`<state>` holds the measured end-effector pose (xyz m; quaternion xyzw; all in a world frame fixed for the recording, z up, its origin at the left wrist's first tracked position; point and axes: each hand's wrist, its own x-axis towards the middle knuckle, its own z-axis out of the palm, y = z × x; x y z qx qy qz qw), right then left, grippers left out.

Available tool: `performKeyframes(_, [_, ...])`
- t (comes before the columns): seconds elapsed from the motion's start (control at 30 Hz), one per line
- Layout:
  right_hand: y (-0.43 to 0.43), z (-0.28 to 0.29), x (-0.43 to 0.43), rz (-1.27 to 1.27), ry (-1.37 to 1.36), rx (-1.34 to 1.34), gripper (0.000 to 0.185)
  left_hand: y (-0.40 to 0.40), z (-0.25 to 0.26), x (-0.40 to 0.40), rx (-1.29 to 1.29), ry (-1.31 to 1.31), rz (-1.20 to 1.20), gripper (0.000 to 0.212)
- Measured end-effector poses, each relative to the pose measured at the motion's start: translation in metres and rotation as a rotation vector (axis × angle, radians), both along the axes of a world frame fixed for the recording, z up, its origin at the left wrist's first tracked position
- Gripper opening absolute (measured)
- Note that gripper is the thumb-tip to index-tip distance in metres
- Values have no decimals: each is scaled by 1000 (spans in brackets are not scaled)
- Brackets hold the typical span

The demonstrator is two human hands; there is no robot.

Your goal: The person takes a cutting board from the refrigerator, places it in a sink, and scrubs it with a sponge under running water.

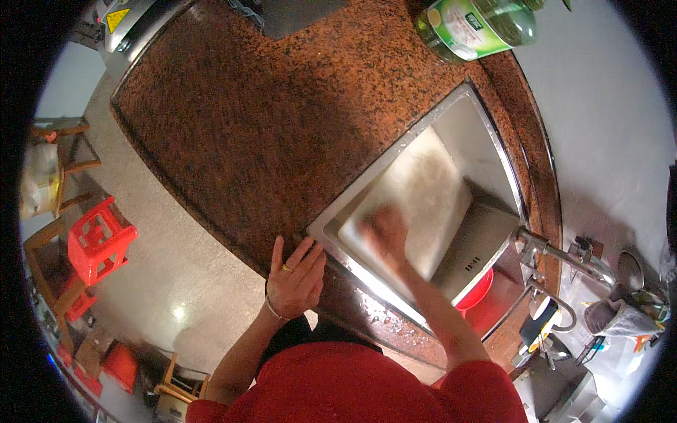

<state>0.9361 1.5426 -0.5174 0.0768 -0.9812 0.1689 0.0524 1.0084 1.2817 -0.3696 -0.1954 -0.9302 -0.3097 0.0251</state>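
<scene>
My left hand (297, 280) rests at the front edge of the speckled brown-red stone countertop (254, 148), beside the corner of a stainless steel sink (365, 165). Its fingers are spread, it holds nothing, and a yellow ring is on one finger. My right hand (386, 232) reaches down into the sink and is blurred by motion. Around it a pale, wet-looking surface (423, 174) fills much of the basin; whether that is the sink floor or a separate thing is unclear. I cannot tell whether the right hand grips anything.
A chrome faucet (560, 254) stands at the sink's right side. A red basin (478, 291) sits past the metal divider (476, 248). A large green-labelled plastic bottle (470, 26) stands at the back. A red plastic stool (100, 240) is on the floor at left.
</scene>
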Motion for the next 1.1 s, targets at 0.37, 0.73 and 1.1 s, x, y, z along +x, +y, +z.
performKeyframes(0.37, [40,5,-107,-349,-233,33,20,3,-3,-3,-33,13,-17,21])
performKeyframes(0.73, [129,-16,-150,-481,102,175,21,9,-2,-11,-54,33,-63,20])
performKeyframes(1.1, [67,-11,-82,-292,-91,-54,26,2,8,1,-57,-14,-8,19])
